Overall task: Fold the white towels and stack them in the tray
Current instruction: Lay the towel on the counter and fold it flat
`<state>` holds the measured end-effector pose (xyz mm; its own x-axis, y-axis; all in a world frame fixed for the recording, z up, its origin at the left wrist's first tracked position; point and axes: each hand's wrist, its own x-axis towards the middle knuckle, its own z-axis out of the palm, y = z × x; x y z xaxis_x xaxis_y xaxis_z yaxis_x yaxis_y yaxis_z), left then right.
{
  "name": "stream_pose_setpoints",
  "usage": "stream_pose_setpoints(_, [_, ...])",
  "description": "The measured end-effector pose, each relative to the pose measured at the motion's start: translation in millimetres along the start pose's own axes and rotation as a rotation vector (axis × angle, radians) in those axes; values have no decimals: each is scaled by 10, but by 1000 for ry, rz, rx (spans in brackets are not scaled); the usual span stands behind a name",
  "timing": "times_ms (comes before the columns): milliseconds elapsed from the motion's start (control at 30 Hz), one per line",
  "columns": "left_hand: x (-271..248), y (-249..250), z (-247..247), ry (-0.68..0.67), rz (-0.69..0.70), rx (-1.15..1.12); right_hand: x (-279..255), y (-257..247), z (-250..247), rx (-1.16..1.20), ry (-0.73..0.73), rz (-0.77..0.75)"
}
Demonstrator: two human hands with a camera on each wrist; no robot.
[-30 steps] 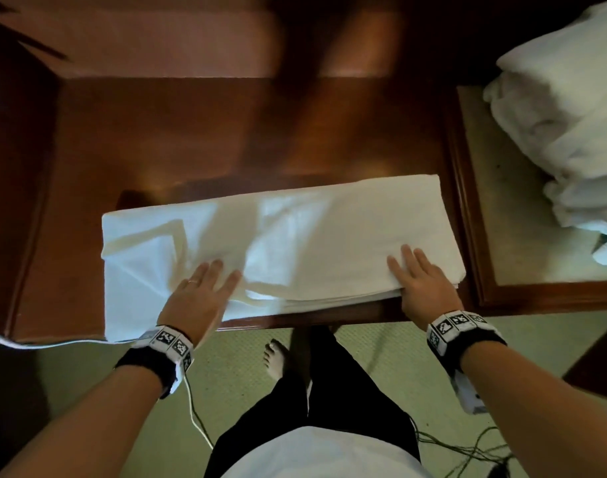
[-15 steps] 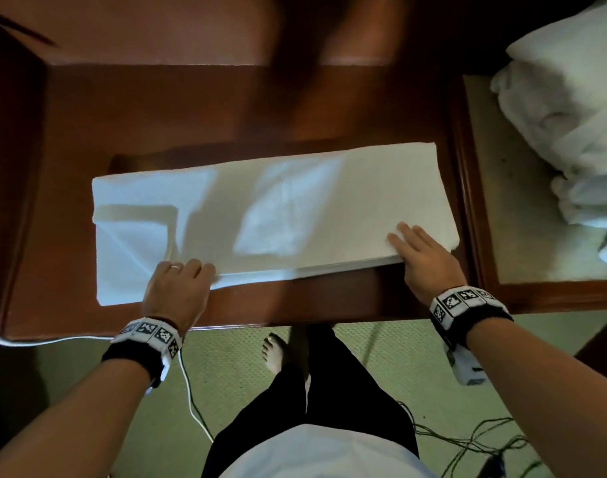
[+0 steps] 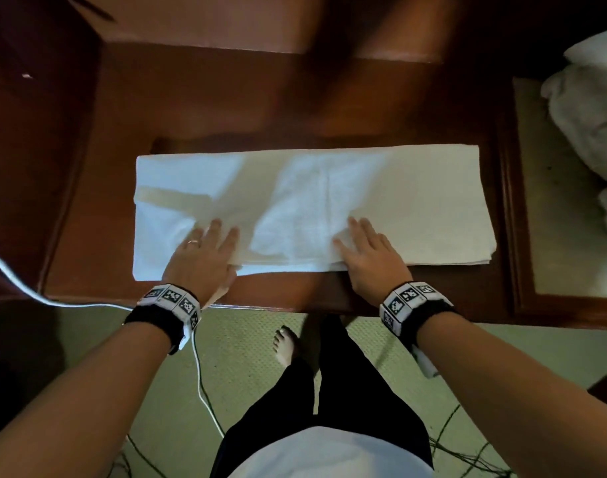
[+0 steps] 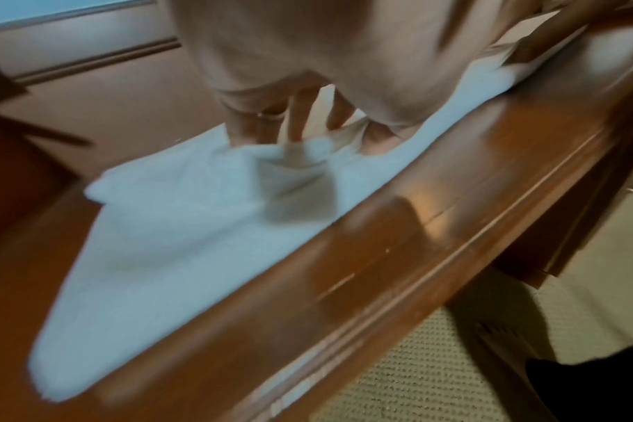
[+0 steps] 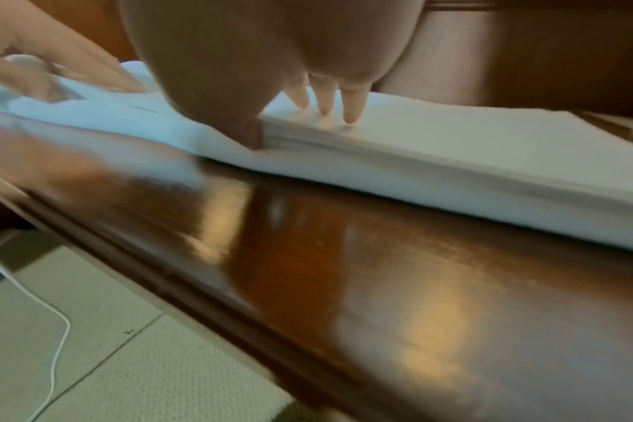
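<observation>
A white towel (image 3: 415, 201), folded into a long strip, lies across the wooden table (image 3: 191, 108). My left hand (image 3: 209, 243) rests flat on its near left part, fingers spread, and a wrinkle of cloth bunches at the fingertips (image 4: 297, 125). My right hand (image 3: 360, 243) presses flat near the strip's middle, straight fingers on top (image 5: 326, 105) and the thumb at the layered near edge of the towel (image 5: 452, 160). The tray (image 3: 509, 201), wooden-rimmed with a beige floor, stands at the right. It holds a pile of white towels (image 3: 584, 132).
The table's front edge (image 3: 295, 305) runs just below my wrists. A white cable (image 3: 198, 374) trails over the green carpet, dark wires lie at the lower right, and a bare foot (image 3: 284, 346) stands under the edge. Dark wooden furniture (image 3: 36, 150) borders the left.
My right hand has slid left from the towel's right end toward its middle. My left hand's fingers have flattened further onto the cloth. The towel lies smoother.
</observation>
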<state>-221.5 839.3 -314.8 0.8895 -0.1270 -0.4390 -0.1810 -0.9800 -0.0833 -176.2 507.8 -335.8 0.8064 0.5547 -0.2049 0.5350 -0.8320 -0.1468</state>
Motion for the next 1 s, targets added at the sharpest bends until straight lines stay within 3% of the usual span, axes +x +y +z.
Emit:
stream_pose_setpoints(100, [-243, -2, 18, -126, -283, -26, -75, -32, 32, 13, -44, 14])
stream_pose_setpoints(167, [-328, 24, 25, -118, -327, -13, -118, -33, 39, -5, -82, -7])
stream_pose_setpoints(300, [-315, -45, 148, -36, -267, -17, -3, -53, 39, 15, -58, 51])
stream_pose_setpoints(400, [-438, -130, 315, 32, -209, -136, -122, 20, 101, 14, 2, -75])
stream_pose_setpoints(467, [-562, -149, 435, -5, -191, -136, -204, 69, 135, -41, -8, -158])
stream_pose_setpoints(700, [-602, -144, 235, -121, -120, -155, -204, 58, 40, -40, 2, -167])
stream_pose_setpoints(900, [-163, 152, -45, 15, -127, -228, 229, -198, -176, 89, 238, -28])
stream_pose_setpoints(1000, [95, 309, 117, 0, -139, -280, 507, -317, -147, 51, 111, -15])
